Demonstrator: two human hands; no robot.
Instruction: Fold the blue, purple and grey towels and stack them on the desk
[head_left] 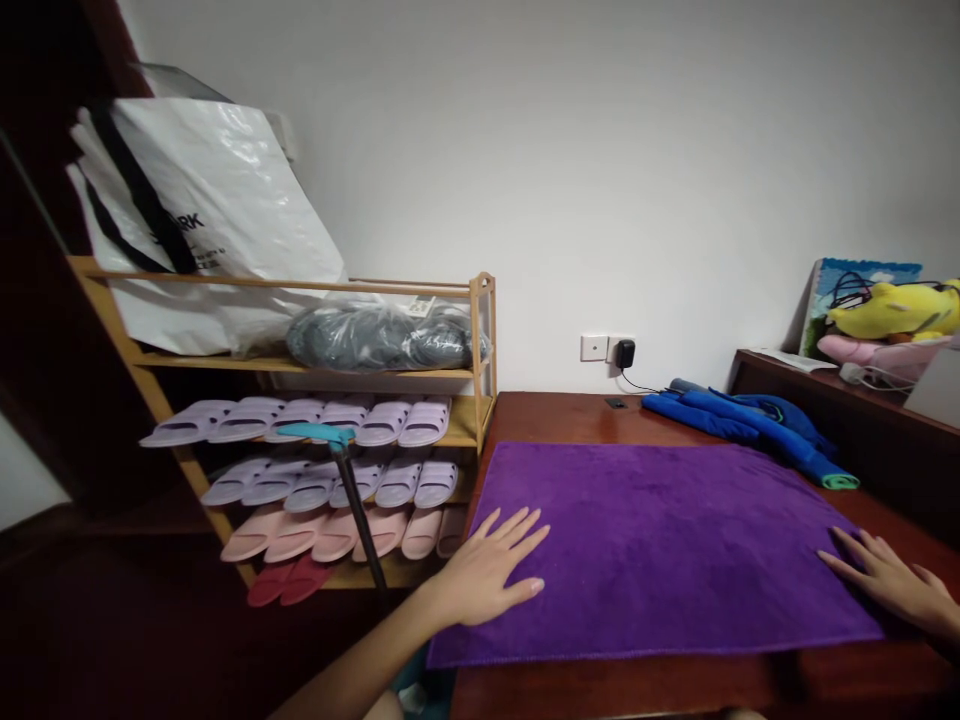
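Note:
A purple towel [660, 545] lies spread flat on a dark wooden table [570, 415]. My left hand [487, 570] rests palm down on the towel's near left corner, fingers stretched out and apart. At the towel's near right corner my right hand [892, 580] also lies flat, fingers extended. Neither hand holds anything.
Folded blue cloths [750, 425] lie at the table's back right, next to a wall socket with a plugged charger [624, 353]. Left of the table stands a wooden shoe rack [480, 400] with several slippers, a white bag [202, 210] and a teal-headed mop handle [360, 510]. Plush toys [892, 310] sit on a raised shelf at the right.

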